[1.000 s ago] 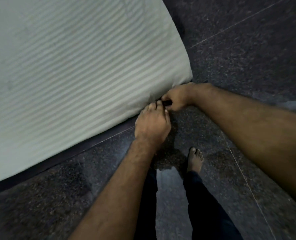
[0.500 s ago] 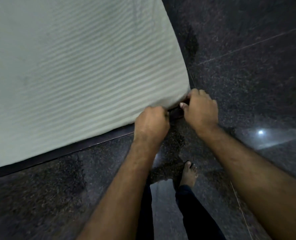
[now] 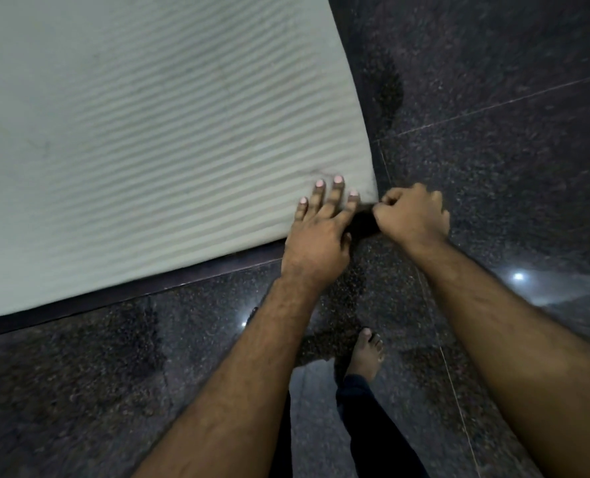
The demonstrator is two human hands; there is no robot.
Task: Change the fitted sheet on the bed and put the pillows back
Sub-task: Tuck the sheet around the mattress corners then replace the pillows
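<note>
Left hand (image 3: 316, 232) presses flat on ribbed pale sheet (image 3: 148, 132); right hand (image 3: 412, 215) pinches its rounded corner.

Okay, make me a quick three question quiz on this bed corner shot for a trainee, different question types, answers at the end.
1. True or false: the left hand lies with straight fingers on top of the striped sheet.
2. Multiple choice: the right hand is (A) flat on the floor, (B) curled at the corner of the bed, (C) holding a pillow.
3. Fill in: the bare foot stands on the dark speckled ____.

Key: 1 true; 2 B; 3 floor.
</note>
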